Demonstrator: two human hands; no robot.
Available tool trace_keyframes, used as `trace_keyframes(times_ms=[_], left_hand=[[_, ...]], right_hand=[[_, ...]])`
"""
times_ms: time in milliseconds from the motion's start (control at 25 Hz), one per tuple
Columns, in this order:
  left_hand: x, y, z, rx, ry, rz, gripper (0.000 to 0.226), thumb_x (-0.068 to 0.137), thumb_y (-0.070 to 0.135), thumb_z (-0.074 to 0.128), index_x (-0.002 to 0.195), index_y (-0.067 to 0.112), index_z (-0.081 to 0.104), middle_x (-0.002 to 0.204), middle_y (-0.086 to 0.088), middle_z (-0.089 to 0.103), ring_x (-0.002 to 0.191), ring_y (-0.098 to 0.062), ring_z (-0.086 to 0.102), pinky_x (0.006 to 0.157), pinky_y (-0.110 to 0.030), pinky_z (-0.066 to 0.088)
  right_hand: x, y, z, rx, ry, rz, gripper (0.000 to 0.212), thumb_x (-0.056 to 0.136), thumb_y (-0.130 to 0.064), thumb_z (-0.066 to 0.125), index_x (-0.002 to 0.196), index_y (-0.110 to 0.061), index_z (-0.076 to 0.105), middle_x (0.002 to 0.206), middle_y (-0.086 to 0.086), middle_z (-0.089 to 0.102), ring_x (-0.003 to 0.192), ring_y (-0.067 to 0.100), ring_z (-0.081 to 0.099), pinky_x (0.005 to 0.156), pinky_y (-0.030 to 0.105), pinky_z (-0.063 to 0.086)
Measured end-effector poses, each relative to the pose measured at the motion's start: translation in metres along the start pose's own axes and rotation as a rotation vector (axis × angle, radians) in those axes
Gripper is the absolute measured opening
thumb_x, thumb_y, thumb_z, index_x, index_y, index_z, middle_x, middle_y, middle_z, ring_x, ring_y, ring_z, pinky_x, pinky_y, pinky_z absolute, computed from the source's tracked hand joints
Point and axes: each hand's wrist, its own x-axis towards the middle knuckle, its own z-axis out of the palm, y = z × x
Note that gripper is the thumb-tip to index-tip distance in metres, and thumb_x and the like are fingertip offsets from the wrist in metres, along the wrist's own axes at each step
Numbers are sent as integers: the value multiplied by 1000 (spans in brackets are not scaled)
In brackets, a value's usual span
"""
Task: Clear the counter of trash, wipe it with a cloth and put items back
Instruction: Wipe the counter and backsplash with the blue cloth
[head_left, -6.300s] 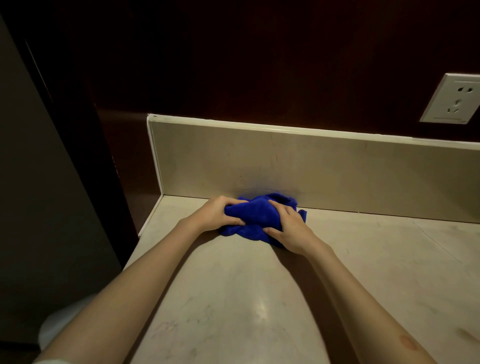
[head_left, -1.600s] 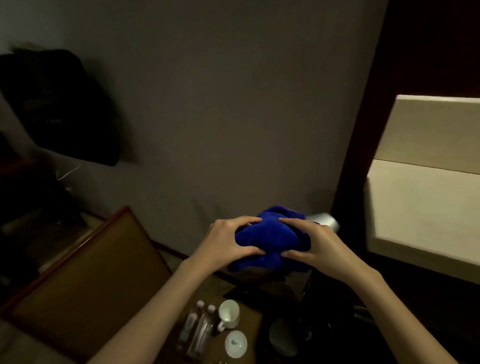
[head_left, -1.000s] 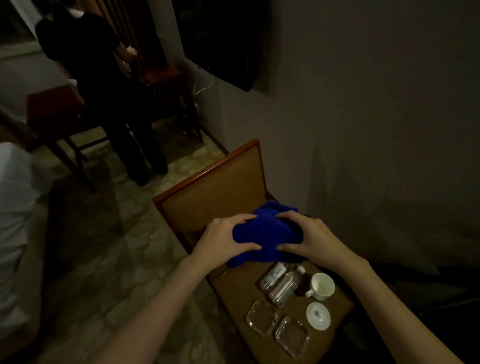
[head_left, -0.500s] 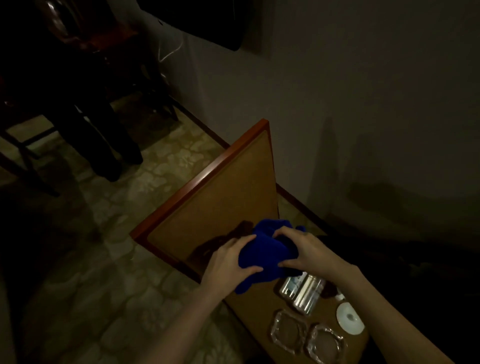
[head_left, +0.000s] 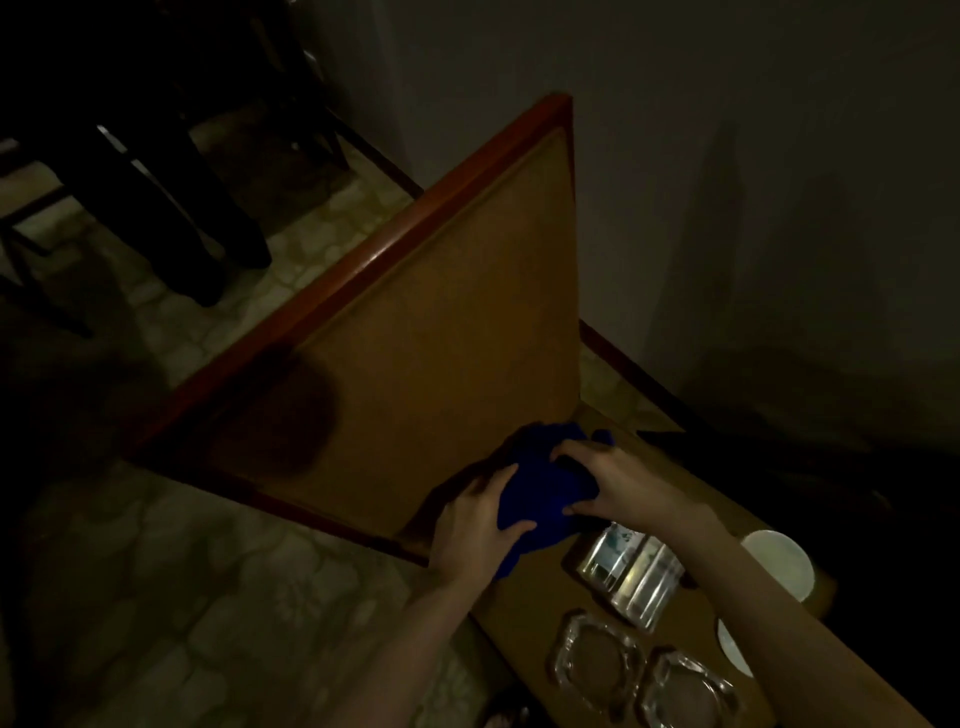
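Blue cloth (head_left: 540, 493) was bunched between your two hands in the lower middle of the frame, low over the near end of a wooden table (head_left: 441, 364). Your left hand (head_left: 475, 530) gripped it from below with the fingers curled round the bundle, and your right hand (head_left: 618, 483) pinched it from the right side. I judge that the wiping was finished, because you were bringing the cloth down among the stored items. What was left, it seems, was to put things back: two plastic bottles (head_left: 631, 571), two glass ashtrays (head_left: 644, 670) and a white cup (head_left: 779, 564) lay on the table at lower right. The counter itself was not in view.
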Motion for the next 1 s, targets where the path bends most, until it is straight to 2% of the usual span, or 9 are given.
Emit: trace_keyframes(times_ms=[200,320,480,560,640,720,800,920,1000], left_hand=[[22,-17,66,63,47,-68,73,88,46,62,149,28,25,144,0,46,123,-17,52,91,-29,48],[35,-22,103,110,26,-93,73,88,44,63,149,27,26,144,-1,45,123,-18,53,91,-31,50],[46,-31,136,131,-86,-137,73,87,42,66,147,27,28,141,-2,49,124,-20,53,91,-33,50],[45,-31,138,130,-148,-177,74,86,41,68,147,28,29,139,-2,51,124,-20,52,91,-33,49],[43,-27,128,120,-179,-216,76,83,44,69,147,29,31,142,-2,48,127,-22,49,94,-35,47],[39,-14,112,70,-165,-225,76,80,49,71,144,27,36,142,-1,48,128,-22,48,96,-36,47],[38,8,95,-24,-140,-181,72,77,51,72,138,24,45,137,1,52,124,-20,50,93,-34,48],[47,52,82,-222,-197,-154,62,76,45,76,127,19,55,127,2,58,115,-15,54,90,-28,47],[59,79,83,-319,-280,-174,60,75,39,78,125,16,55,124,2,58,114,-15,54,92,-27,45]], right_hand=[[41,52,54,-82,-72,-21,60,83,-30,69,133,-26,38,137,3,44,117,21,47,85,34,48],[47,78,86,-113,-41,-18,62,84,-29,68,137,-23,36,142,6,41,127,23,42,88,35,47],[49,97,118,-144,-90,27,69,87,-27,66,146,-19,31,153,9,29,144,23,19,112,42,31],[42,98,124,-104,-114,50,71,87,-27,66,147,-19,29,156,7,23,147,22,11,116,45,24],[25,96,119,7,-42,91,68,88,-30,65,146,-20,31,157,6,21,146,23,14,116,39,24],[1,92,105,151,70,183,63,89,-34,63,144,-21,34,151,8,32,135,24,35,106,33,36],[-23,89,90,314,204,310,59,88,-39,63,139,-19,40,137,7,48,114,21,53,89,31,46],[-55,86,71,519,389,470,48,88,-41,63,125,-14,50,113,2,59,98,16,57,73,27,44],[-71,87,70,658,410,594,45,89,-42,61,119,-11,51,103,-3,59,91,12,55,65,23,39]])
